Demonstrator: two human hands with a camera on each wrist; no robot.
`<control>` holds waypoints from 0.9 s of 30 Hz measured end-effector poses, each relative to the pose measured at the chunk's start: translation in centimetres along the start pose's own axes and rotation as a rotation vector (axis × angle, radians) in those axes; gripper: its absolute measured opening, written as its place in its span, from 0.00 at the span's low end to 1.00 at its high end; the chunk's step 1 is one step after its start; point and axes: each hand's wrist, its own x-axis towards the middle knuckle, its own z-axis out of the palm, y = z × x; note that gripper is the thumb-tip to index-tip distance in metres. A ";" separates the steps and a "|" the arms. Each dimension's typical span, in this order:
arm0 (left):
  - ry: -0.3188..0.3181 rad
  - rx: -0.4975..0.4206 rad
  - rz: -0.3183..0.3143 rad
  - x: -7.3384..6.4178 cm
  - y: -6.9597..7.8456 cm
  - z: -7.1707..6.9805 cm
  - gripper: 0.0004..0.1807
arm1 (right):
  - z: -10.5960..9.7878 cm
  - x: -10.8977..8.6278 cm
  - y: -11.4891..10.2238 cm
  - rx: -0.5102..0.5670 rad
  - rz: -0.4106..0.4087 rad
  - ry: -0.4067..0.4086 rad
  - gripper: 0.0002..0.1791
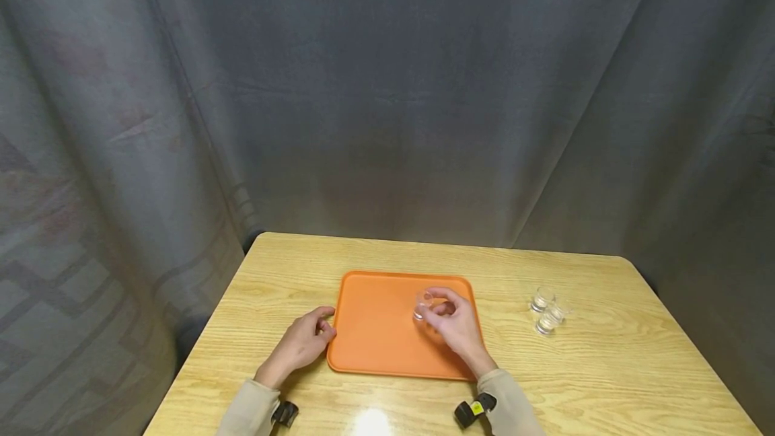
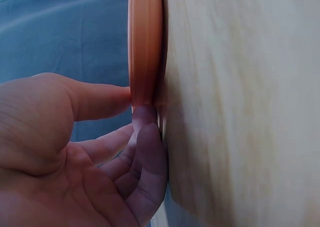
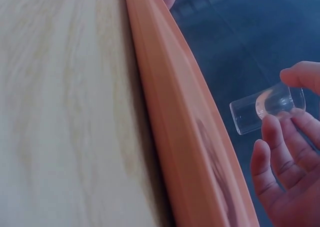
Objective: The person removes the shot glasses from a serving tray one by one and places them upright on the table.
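Note:
My right hand (image 1: pixel 454 325) is over the right half of an orange tray (image 1: pixel 375 328). Thumb and fingers pinch a small clear shot glass (image 3: pixel 247 114) near its rim, with its thick base toward the tray in the right wrist view. At the tray's left edge is my left hand (image 1: pixel 304 342). In the left wrist view its thumb touches the top of the rim (image 2: pixel 145 47) while curled fingers reach the rim's outer side and underside.
To the right of the tray, small clear glasses (image 1: pixel 547 320) stand close together on the light wood table (image 1: pixel 630 355). A dark grey curtain (image 1: pixel 387 120) hangs behind the table and along its sides.

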 end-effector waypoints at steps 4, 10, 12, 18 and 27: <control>0.005 0.003 0.009 0.0 0.0 -0.1 0.23 | -0.4 0.0 0.1 -0.007 -0.001 0.019 0.19; 0.010 0.007 0.008 0.0 0.1 -0.1 0.23 | -1.0 -0.1 0.2 -0.014 -0.009 0.034 0.20; 0.008 0.007 0.004 0.1 0.0 -0.1 0.23 | -1.3 -0.1 0.3 -0.015 -0.005 0.041 0.19; 0.009 0.011 0.006 0.0 0.0 -0.1 0.23 | -1.9 -0.2 0.4 -0.017 -0.002 0.048 0.19; 0.005 -0.008 0.010 -0.2 0.1 -0.1 0.23 | -2.9 -0.4 0.3 -0.004 0.011 0.078 0.19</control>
